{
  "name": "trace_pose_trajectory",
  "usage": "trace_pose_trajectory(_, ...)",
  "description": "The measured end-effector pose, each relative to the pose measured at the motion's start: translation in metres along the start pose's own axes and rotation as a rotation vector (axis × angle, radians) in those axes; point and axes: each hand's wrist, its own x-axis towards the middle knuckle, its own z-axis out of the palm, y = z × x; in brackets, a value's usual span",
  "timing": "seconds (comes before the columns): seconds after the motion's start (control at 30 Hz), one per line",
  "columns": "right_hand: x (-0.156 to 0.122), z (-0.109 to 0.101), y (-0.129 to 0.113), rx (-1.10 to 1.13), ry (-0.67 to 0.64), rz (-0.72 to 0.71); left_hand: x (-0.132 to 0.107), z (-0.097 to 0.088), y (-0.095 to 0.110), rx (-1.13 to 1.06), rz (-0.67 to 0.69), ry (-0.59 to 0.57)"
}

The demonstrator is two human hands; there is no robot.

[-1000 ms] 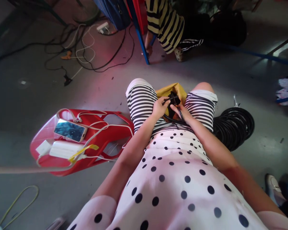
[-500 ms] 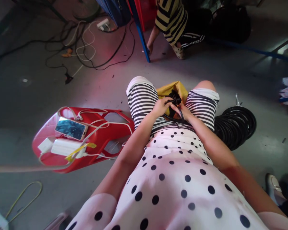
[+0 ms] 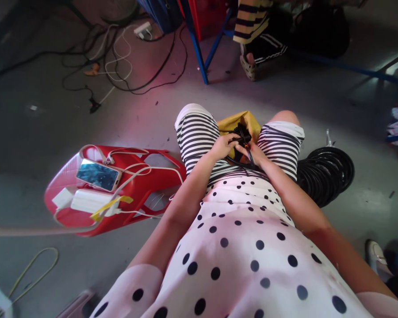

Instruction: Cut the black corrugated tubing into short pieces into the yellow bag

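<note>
Between my knees, both hands are closed close together over my lap. My left hand (image 3: 223,147) pinches the side of a bunch of black parts (image 3: 243,134), perhaps plugs; their exact kind is too small to make out. My right hand (image 3: 256,155) has its fingers around a black cable (image 3: 250,156) that loops below the bunch. Under and beyond the hands lies a yellow bag or cloth (image 3: 232,122), partly hidden by them. More thin black cable runs across my striped lap. A thick coil of black cable (image 3: 328,174) is beside my right leg.
To my left a red stool (image 3: 132,154) carries a phone (image 3: 97,174), a white power bank-like box (image 3: 93,203) and white cords. Tangled cables (image 3: 119,79) lie on the floor ahead, near a blue metal leg (image 3: 199,57). A person's foot (image 3: 248,64) is beyond it.
The person ahead has drawn their arm out of view and shifted slightly right. My two hands keep nearly the same hold and place.
</note>
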Motion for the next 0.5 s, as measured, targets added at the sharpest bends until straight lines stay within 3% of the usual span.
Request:
trace_pose_trajectory(0.17,0.001,0.000,-0.003,-0.111,0.097,0.026,0.001,0.003,-0.003,-0.048,-0.018,0.091)
trace_pose_trajectory(0.5,0.006,0.003,-0.002,-0.098,0.132,0.030,0.004,0.008,-0.012,-0.123,-0.066,0.153)
